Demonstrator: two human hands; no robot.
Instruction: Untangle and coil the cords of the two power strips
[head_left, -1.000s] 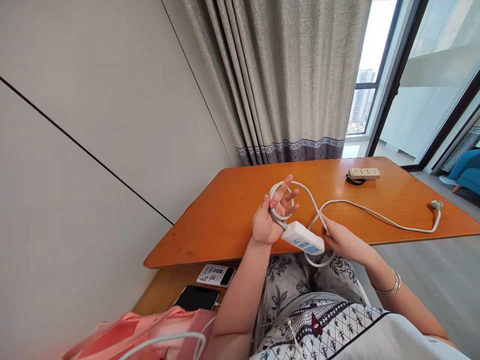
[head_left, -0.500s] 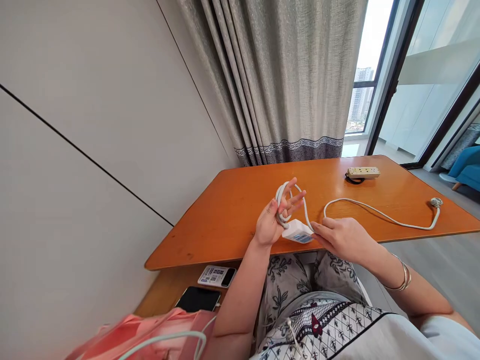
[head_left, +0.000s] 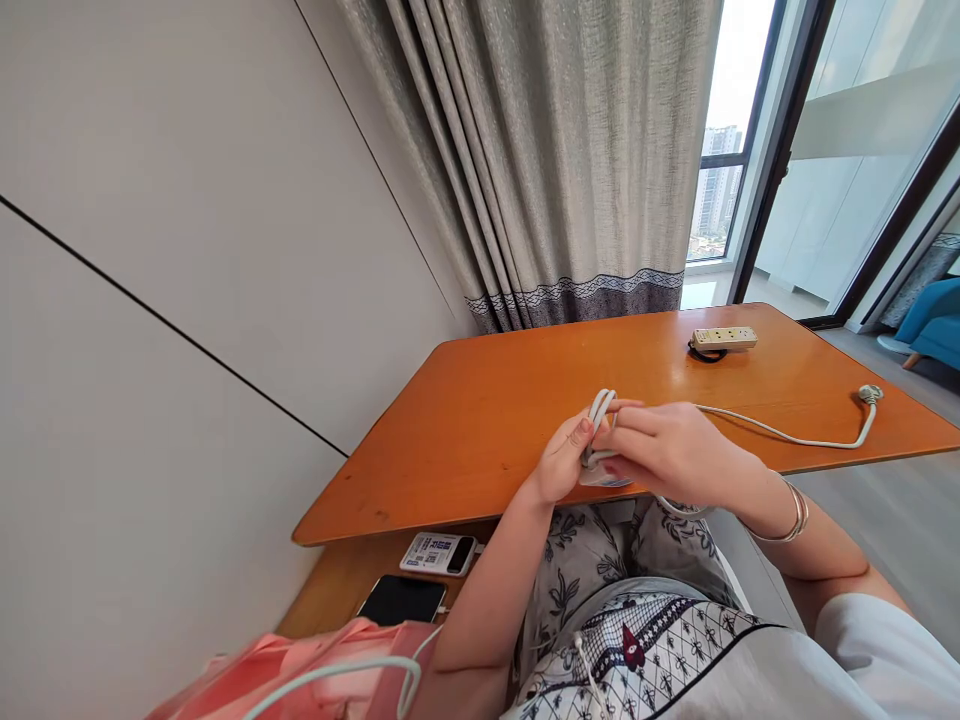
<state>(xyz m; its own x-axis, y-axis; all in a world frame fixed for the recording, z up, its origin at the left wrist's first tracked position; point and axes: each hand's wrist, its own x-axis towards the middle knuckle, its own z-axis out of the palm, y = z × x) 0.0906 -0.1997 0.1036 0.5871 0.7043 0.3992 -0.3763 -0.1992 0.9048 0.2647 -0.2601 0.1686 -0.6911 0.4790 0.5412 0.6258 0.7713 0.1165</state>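
Loops of a white power cord [head_left: 600, 407] are pinched between the thumb and fingers of my left hand [head_left: 559, 465], above the table's near edge. My right hand [head_left: 679, 455] lies against these loops from the right, its fingers bent over the cord and hiding part of it. Below the fingers peeks a white block [head_left: 604, 480] at the cord's end, mostly covered. The rest of the cord sags under my right palm and runs right across the table to its plug [head_left: 871, 394].
A beige power strip [head_left: 724, 339] with a black cord sits at the back right of the orange wooden table [head_left: 450, 430]. Lower left, a black phone [head_left: 403, 600] and a white device with a printed label [head_left: 431, 553] lie on a lower shelf beside a pink bag [head_left: 300, 670].
My right hand has moved up and left onto the loops. My left hand has shifted slightly right, its spread fingers now closed round the cord. The white block is more hidden.
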